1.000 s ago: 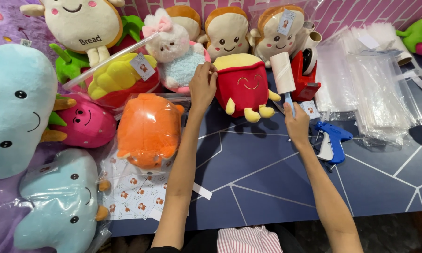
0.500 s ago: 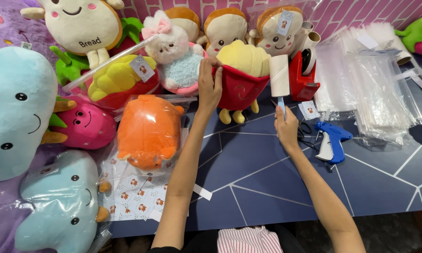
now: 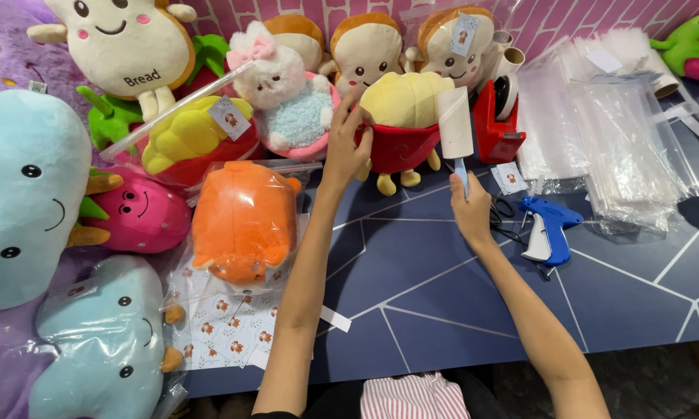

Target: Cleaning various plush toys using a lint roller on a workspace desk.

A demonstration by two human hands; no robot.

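My left hand [image 3: 346, 147] grips the left side of a plush toy shaped like a red carton of yellow fries [image 3: 402, 124], which stands on the dark blue mat [image 3: 442, 287] with its back turned toward me. My right hand [image 3: 470, 203] holds the blue handle of a white lint roller [image 3: 455, 124], whose roll rests against the toy's right side.
Around are an orange plush in a clear bag [image 3: 245, 221], bread-shaped plushes [image 3: 365, 50], a pink-and-blue bunny plush [image 3: 287, 101], a red tape dispenser [image 3: 498, 116], a blue tagging gun [image 3: 547, 229], black scissors [image 3: 505, 213], and clear bags [image 3: 613, 140] at the right.
The fries plush has been turned from face-forward to back-forward. The lint roller has moved in against its right side.
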